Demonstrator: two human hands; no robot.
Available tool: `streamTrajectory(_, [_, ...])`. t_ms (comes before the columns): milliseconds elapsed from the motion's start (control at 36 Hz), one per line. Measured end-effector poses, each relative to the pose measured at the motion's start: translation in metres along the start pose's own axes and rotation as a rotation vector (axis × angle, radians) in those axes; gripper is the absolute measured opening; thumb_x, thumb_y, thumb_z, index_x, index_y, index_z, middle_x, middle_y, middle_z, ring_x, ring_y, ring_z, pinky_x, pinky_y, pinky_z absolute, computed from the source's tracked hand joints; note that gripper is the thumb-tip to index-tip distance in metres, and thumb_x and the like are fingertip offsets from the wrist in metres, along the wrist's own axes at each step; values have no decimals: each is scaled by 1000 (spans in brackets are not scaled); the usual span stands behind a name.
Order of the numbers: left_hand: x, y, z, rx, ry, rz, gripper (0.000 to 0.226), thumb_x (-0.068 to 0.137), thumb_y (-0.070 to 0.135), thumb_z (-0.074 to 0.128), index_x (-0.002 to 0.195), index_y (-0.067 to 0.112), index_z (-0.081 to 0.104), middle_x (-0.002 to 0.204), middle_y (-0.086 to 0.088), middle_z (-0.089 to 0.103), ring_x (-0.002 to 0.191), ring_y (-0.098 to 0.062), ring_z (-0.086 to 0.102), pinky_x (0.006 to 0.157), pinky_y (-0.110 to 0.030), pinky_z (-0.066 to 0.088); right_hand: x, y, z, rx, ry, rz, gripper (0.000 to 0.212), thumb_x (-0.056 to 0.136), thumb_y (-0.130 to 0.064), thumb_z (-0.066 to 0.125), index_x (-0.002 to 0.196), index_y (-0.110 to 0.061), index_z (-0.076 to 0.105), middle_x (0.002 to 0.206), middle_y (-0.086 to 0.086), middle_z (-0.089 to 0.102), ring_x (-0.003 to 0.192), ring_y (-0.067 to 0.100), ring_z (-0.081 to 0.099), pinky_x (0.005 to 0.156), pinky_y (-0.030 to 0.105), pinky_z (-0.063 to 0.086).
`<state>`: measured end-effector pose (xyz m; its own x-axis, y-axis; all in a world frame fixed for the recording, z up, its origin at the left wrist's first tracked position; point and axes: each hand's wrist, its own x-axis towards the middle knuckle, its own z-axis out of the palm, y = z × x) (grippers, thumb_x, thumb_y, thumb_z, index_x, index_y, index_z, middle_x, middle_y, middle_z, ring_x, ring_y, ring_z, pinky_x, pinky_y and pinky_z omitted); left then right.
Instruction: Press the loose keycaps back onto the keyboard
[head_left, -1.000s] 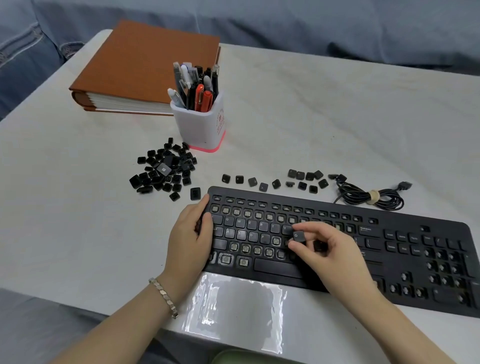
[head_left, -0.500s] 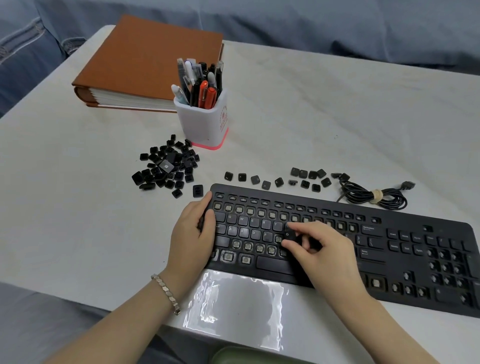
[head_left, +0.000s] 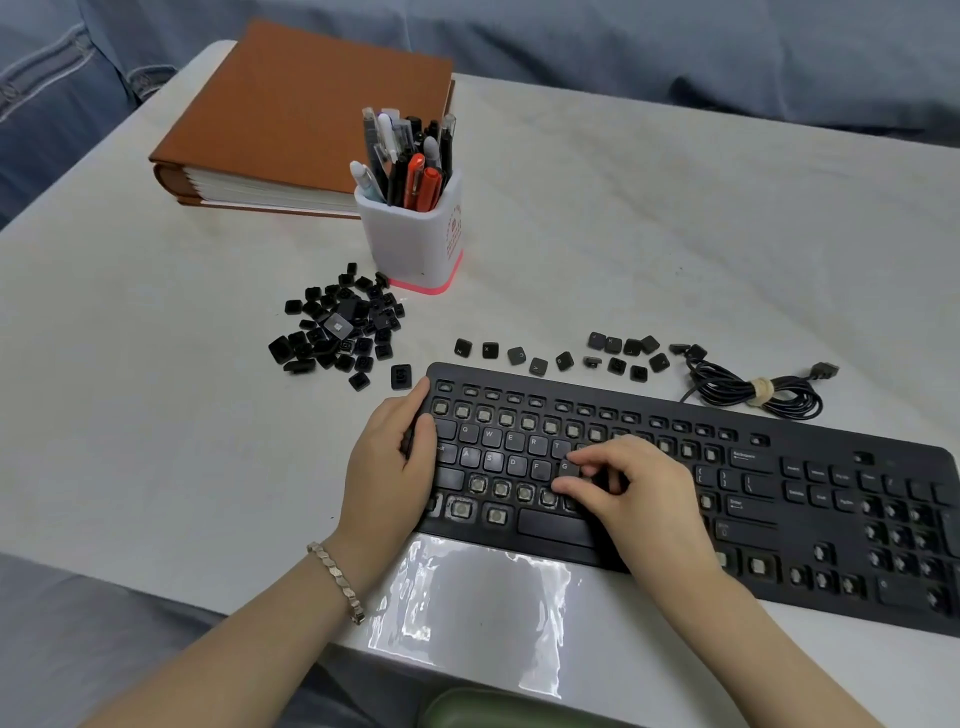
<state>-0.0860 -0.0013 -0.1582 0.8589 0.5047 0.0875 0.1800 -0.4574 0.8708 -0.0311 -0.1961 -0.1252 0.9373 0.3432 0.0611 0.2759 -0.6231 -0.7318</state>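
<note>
White table (head_left: 649, 249), set against blue-grey fabric on its far and left sides. One brown binder (head_left: 306, 114) lies at the far left corner. One white pen cup (head_left: 415, 244) stands just in front of it, packed with pens.

Nearer, a heap of black keycaps (head_left: 337, 332) is too tangled to count, and bare table runs from it to the left edge. One stray keycap (head_left: 401, 376) lies just beside the keyboard's far left corner.

The left hand (head_left: 389, 457), with a bracelet (head_left: 337, 582) on its wrist, grips the left end of the keyboard (head_left: 779, 483), thumb on top. The one black full-size keyboard lies slanted along the near edge, and its right end runs out of view. Q to T, A to F and the space bar are seated. The number row, bottom row and number pad mostly show bare pale sockets.

Behind it lie five keycaps in a row (head_left: 517, 355), then a tight cluster of keycaps (head_left: 628, 353).

The right hand (head_left: 639, 493) pinches the G keycap (head_left: 567, 467) between thumb and forefinger, on its home-row place beside F.

One coiled cable (head_left: 753, 389) lies behind the keyboard. Beyond it the far right of the table is wide and bare.
</note>
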Motion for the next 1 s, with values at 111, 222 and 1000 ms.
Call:
streamTrajectory(111, [0,0,0,2,0,1,37,96,4,46,131,12,54,104,21,53,95,20,47,78,4,29,-1,1,2,21,-20,-8,21,63,-17,82,82,-15,75,73,-14,54,78,-9,49,70,1,34])
streamTrajectory(222, [0,0,0,1,2,-4,37,96,4,46,131,12,54,104,22,53,95,20,47,79,5,29,-2,1,4,41,-14,11,20,63,-17,82,82,-16,76,73,-15,52,78,-11,48,70,1,33])
streamTrajectory(1000, [0,-1,0,22,9,6,37,96,3,47,130,11,55,105,22,54,96,20,47,80,4,29,-17,9,15,-355,129,-282,35,89,-27,43,78,-6,68,65,1,45,52,21,42,37,26,37])
